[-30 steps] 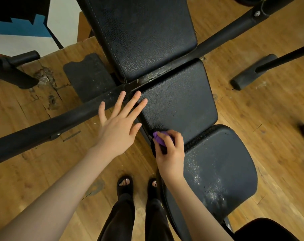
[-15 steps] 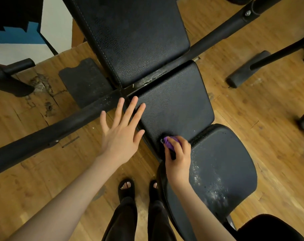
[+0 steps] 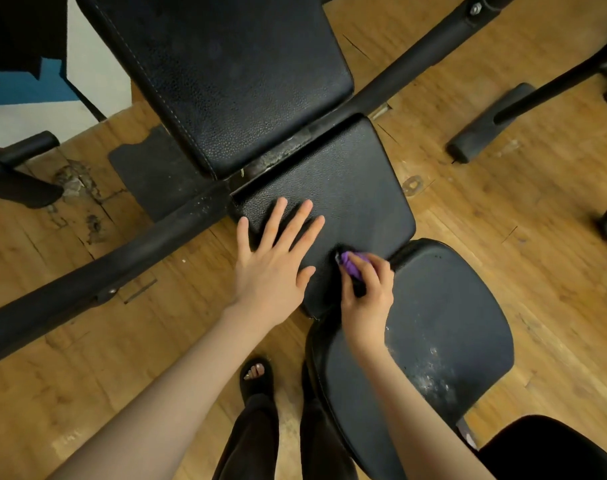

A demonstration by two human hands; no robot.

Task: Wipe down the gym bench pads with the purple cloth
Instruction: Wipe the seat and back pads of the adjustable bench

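The middle pad (image 3: 347, 188) is a black, grainy leather-like rectangle with rounded corners. On its near edge the right hand (image 3: 366, 299) holds the purple cloth (image 3: 350, 265) — a small crumpled ball, mostly hidden under curled fingers. The left hand (image 3: 274, 265) lies flat on the pad's left part, fingers straight and spread. Beside the cloth, the rounded seat pad (image 3: 444, 327) shows white dusty specks — the far half of the middle pad is bare.
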